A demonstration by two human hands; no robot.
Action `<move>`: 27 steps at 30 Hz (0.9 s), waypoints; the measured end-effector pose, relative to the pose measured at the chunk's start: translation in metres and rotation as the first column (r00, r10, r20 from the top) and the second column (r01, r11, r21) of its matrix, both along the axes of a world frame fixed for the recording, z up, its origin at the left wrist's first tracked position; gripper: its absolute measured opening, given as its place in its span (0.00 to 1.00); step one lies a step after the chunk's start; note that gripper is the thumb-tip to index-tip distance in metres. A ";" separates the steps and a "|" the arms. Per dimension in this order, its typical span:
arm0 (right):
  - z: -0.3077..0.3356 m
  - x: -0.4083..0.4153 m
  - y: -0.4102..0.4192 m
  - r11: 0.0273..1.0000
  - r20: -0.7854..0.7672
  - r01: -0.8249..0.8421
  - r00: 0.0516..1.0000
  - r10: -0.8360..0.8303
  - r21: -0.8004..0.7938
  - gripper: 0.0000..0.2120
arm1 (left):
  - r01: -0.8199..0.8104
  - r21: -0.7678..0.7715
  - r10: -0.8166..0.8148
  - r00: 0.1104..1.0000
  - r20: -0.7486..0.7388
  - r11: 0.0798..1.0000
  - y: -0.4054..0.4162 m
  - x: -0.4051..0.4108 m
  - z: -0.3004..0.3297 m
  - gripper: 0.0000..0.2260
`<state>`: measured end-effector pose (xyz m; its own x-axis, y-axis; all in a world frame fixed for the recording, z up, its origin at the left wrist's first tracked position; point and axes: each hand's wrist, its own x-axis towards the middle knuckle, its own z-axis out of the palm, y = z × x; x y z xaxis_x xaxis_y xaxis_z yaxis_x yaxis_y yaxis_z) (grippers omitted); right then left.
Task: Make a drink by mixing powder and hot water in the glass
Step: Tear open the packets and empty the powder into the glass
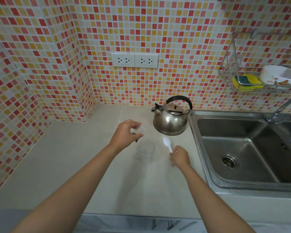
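Note:
A clear drinking glass [146, 151] stands upright on the pale countertop [74, 157]. My left hand [126, 134] holds a small clear plastic cup [139, 130] tilted just above and left of the glass rim, with dark powder showing at its lower edge. My right hand [180, 156] grips the handle of a white plastic spoon [167, 143], bowl pointing up and away, to the right of the glass. A steel kettle [170, 119] with a black handle sits behind the glass, near the sink.
A steel double sink [242, 148] with a tap [282, 108] lies to the right. A wire wall rack [233, 68] holds a yellow sponge [246, 82] and a white bowl [279, 76]. Wall sockets [134, 60] sit above the counter.

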<state>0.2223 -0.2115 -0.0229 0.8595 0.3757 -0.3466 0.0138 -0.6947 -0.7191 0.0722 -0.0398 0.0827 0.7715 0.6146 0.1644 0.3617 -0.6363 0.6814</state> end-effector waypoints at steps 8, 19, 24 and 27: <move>0.115 0.011 0.000 0.929 0.310 -0.239 0.939 0.147 0.284 0.10 | 0.041 0.001 -0.041 0.999 0.008 0.999 -0.003 0.020 0.017 0.21; 0.151 -0.004 -0.011 0.942 0.510 -0.323 0.796 0.325 -0.096 0.11 | 0.073 0.029 -0.073 0.997 0.007 0.997 -0.014 0.027 0.019 0.20; 0.152 -0.007 -0.005 0.920 0.472 -0.367 0.793 0.386 -0.136 0.10 | 0.119 0.084 -0.117 0.993 -0.034 0.989 -0.015 0.027 0.019 0.20; 0.151 -0.008 -0.004 0.913 0.449 -0.394 0.801 0.395 -0.100 0.10 | 0.163 0.113 -0.154 0.985 -0.079 0.980 -0.012 0.027 0.016 0.21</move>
